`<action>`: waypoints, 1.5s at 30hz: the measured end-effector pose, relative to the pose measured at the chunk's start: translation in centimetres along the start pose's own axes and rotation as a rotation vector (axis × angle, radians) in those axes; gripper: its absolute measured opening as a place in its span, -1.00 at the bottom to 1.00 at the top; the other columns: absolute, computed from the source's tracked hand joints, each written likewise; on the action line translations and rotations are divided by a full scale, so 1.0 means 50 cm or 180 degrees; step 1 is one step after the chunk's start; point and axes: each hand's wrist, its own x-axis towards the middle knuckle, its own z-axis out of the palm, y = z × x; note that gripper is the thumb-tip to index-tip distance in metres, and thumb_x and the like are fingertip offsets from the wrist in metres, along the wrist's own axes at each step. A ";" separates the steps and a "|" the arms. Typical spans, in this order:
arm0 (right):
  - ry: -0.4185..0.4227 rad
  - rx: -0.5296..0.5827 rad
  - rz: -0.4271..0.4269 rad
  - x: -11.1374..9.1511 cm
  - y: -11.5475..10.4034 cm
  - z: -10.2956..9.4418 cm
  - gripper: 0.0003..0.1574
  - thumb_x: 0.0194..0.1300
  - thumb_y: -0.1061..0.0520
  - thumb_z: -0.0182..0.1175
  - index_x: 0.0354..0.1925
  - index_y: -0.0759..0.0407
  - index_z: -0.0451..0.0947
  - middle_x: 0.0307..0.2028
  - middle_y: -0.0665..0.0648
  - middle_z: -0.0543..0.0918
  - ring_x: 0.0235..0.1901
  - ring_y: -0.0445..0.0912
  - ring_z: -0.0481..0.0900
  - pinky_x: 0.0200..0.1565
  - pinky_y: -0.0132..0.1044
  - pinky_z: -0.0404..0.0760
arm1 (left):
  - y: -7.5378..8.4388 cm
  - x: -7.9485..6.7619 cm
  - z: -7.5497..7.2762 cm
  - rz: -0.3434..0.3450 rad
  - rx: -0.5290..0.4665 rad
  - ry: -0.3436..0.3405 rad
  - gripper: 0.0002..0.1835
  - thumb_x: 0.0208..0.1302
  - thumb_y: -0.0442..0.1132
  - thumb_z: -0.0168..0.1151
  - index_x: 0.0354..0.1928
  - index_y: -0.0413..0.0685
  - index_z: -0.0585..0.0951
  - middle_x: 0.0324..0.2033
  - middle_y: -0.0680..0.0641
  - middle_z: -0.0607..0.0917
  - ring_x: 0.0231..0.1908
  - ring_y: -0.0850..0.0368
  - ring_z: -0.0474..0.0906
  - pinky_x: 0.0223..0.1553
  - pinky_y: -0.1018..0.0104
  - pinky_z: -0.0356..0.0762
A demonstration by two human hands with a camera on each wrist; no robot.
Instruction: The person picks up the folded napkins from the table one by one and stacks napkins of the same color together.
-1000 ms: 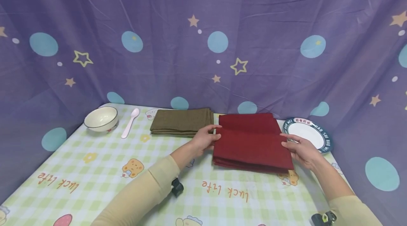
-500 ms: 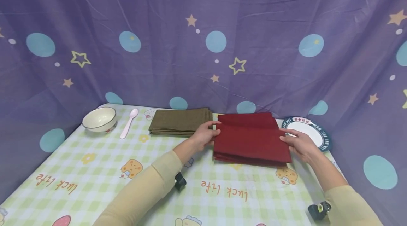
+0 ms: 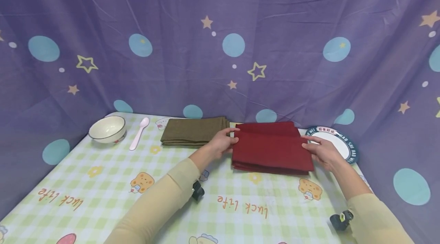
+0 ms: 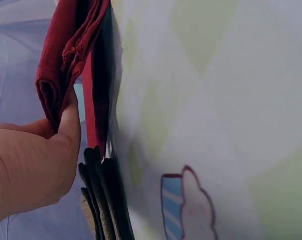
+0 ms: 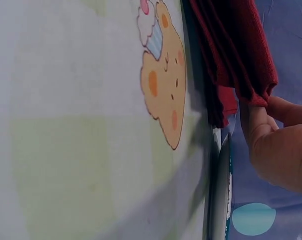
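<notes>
A folded dark red cloth (image 3: 271,152) spans the space between the two hands at the right of the table. My left hand (image 3: 221,144) pinches its left edge, and my right hand (image 3: 324,154) pinches the right edge. In the left wrist view the thumb and fingers of the left hand (image 4: 36,165) close on the folded layers of the cloth (image 4: 56,65). The right wrist view has the right hand (image 5: 283,150) gripping a corner of the cloth (image 5: 245,50). Behind the held part, more red fabric lies low over the table.
Left of the red cloth lies a folded olive-brown cloth (image 3: 196,131). A white plate with a dark green rim (image 3: 353,152) sits behind the right hand. Farther left are a pink spoon (image 3: 139,134) and a cream bowl (image 3: 107,128). A purple curtain (image 3: 185,76) hangs behind the table.
The front edge of the red cloth has shifted away from me, toward the back. Both hands have moved slightly with it, keeping their grip. The other things stay put.
</notes>
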 end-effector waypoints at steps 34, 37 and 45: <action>0.0202 -0.0265 0.0039 0.074 -0.024 0.002 -0.18 0.45 0.31 0.21 0.52 0.42 0.10 -0.28 -0.16 0.65 -0.29 -0.34 0.64 -0.20 -0.41 0.69 | 0.024 0.065 0.000 -0.0002 0.0102 0.0381 -0.48 0.45 -0.48 0.15 0.40 -0.07 0.47 -0.41 0.01 0.63 -0.52 0.26 0.56 -0.63 0.48 0.49; 0.0287 -0.0475 0.0057 0.077 -0.029 0.002 -0.20 0.45 0.27 0.21 0.51 0.39 0.13 -0.31 -0.18 0.62 -0.34 -0.37 0.60 -0.27 -0.45 0.66 | 0.026 0.068 0.001 -0.0009 0.0145 0.0393 -0.48 0.45 -0.47 0.15 0.41 -0.06 0.47 -0.42 0.02 0.60 -0.54 0.27 0.52 -0.63 0.48 0.47; 0.0377 -0.0408 0.0120 0.097 -0.032 0.003 -0.21 0.44 0.32 0.20 0.50 0.42 0.13 -0.41 -0.18 0.66 -0.41 -0.36 0.62 -0.36 -0.46 0.65 | 0.029 0.081 0.003 -0.0003 0.0106 0.0361 -0.46 0.46 -0.49 0.11 0.44 -0.08 0.43 -0.43 -0.02 0.58 -0.56 0.26 0.50 -0.64 0.44 0.44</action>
